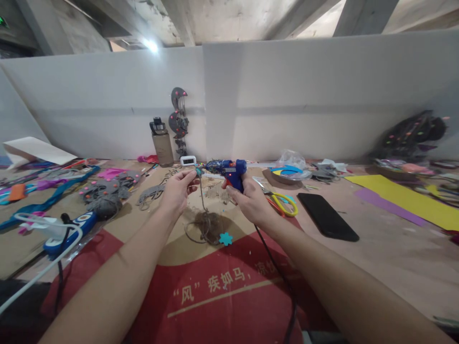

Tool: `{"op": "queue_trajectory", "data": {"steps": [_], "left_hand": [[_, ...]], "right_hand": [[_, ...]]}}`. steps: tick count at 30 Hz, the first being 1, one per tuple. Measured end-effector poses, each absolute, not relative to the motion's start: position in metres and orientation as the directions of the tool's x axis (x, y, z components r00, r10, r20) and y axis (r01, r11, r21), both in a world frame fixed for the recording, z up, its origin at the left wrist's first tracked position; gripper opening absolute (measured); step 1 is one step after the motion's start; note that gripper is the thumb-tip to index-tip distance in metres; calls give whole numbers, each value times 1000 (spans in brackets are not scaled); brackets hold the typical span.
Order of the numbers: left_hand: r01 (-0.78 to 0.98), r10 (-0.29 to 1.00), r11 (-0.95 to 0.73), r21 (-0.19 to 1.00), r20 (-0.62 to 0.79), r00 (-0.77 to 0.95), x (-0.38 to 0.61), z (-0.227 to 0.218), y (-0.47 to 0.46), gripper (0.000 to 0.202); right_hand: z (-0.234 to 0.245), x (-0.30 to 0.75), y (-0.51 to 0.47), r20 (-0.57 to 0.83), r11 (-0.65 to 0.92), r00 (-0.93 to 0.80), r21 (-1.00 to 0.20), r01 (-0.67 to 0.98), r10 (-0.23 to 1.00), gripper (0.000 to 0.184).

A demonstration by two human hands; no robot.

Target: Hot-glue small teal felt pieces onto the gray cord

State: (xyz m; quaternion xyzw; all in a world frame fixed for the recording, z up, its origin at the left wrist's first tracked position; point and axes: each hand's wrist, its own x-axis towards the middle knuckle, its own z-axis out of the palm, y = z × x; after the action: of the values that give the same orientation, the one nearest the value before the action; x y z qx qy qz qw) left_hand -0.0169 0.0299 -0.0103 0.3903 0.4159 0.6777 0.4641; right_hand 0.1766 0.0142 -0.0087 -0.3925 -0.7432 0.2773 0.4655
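My right hand [251, 200] is closed round the grip of a blue hot glue gun [229, 171], whose nozzle points left and whose black cord [276, 267] trails toward me. My left hand [177, 188] pinches a small teal piece [198, 170] right at the nozzle tip. A brown string [203, 200] hangs from that pinch down to a tangled coil [206, 228] on the table. A teal foam flower [225, 239] lies beside the coil.
Yellow-handled scissors [283, 203] and a black phone [327, 216] lie right of my hands. Yellow [405, 198] and purple foam sheets sit far right. A brown bottle [162, 143] stands at the back wall. Grey felt shapes [107, 191], a power strip [70, 231] and white cable lie left.
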Motion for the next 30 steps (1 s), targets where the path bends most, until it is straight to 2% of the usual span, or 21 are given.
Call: {"op": "queue_trajectory", "data": {"steps": [8,13,30], "left_hand": [[-274,952,-242,931,172,-254,-16,-10,30,29],[-269,949,-256,929,188,-253,-16,-11,30,28],[-238,942,-279,930,218,-255,-14,-9,27,27]], "right_hand": [[-11,175,15,560,628,-284,-687,364,778,34],[-12,175,13,565,638,-296,-677,368,770,42],[-13,173,13,569,641,-297,-655,400,767,44]]}}
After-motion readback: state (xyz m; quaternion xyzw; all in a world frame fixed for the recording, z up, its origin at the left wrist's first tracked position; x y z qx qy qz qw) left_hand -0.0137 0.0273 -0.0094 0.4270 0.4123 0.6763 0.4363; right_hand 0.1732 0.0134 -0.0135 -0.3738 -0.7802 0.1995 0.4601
